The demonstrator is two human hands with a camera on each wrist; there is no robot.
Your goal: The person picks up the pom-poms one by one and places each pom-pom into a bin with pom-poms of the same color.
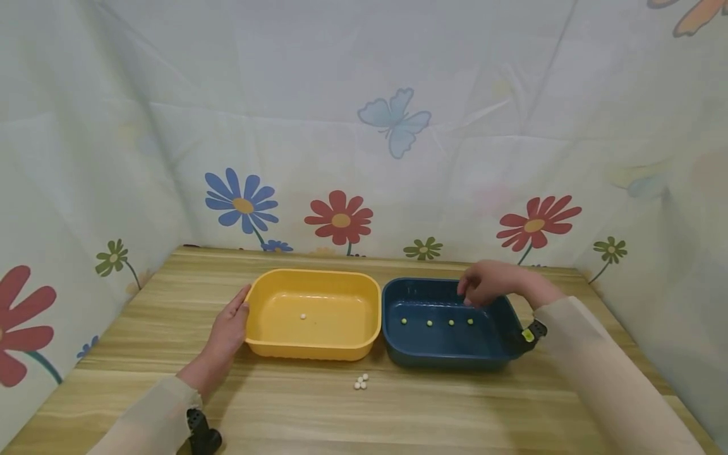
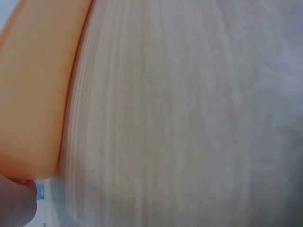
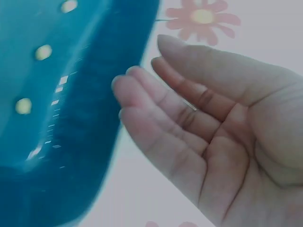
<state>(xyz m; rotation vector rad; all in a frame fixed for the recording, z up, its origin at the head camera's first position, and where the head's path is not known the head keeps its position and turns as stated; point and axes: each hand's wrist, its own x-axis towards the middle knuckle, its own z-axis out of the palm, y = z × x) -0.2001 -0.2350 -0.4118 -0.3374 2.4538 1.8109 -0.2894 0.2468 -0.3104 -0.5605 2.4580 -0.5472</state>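
Wooden table (image 1: pixel 455 404), right hand (image 3: pixel 208 137) palm empty in wrist view

So there are two tubs side by side on the tabletop (image 1: pixel 170 328), pretty much touching in the middle. The left tub (image 1: pixel 313 278) has one bead (image 1: pixel 303 316) in it, near the centre. The right tub (image 1: pixel 438 360) has four beads (image 1: pixel 436 322) lined up in a row across its floor. In front of the gap between them a little cluster of beads (image 1: pixel 361 382) sits on the tabletop. The left hand (image 1: pixel 227 332) rests against the left tub's outer left side, and the right hand (image 1: pixel 486 282) hangs over the right tub's back right part, above the row.
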